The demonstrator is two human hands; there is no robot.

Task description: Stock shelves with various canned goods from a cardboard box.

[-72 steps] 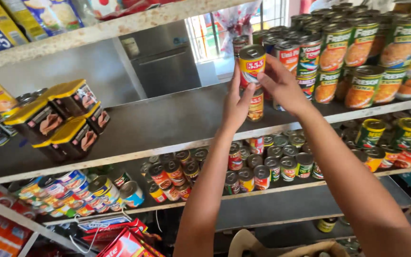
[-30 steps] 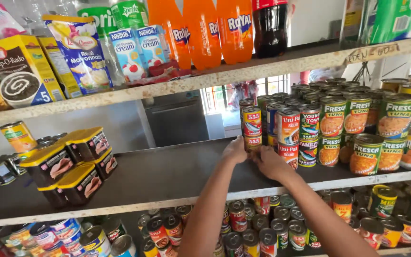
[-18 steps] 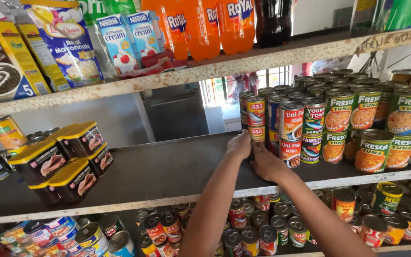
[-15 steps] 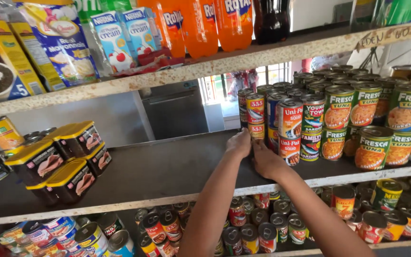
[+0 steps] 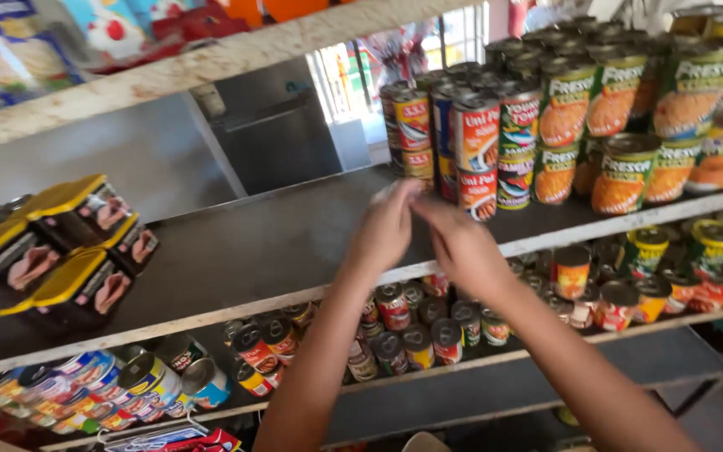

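your left hand (image 5: 387, 230) and your right hand (image 5: 462, 247) meet over the front of the dark middle shelf (image 5: 236, 251), fingertips touching or nearly so, just in front of the stacked tins. the picture is blurred here, so you cannot tell whether either grip is closed on something small or simply loose; no can shows inside either hand.

the nearest things are the red-and-white tin (image 5: 477, 191) at the bottom of the front stack and the red-and-yellow tin (image 5: 412, 121) at the left corner of the block. both stand upright on the shelf, just beyond your fingertips and apart from them as far as the frame shows.

judging from how things lie, the stacking at this corner looks largely done: the tins stand two high, labels facing out, in line with the green-labelled cans (image 5: 621, 172) to the right. what seems left is the long bare stretch of shelf to the left, between this block and the yellow-lidded black boxes (image 5: 64, 259) at the far end. nothing sits there.

the shelf below holds small tins (image 5: 395, 305) lying and standing in a loose row, with blue-and-white cans (image 5: 144, 381) on their sides further left. the top shelf edge (image 5: 211, 59) carries packets, seen only in part.
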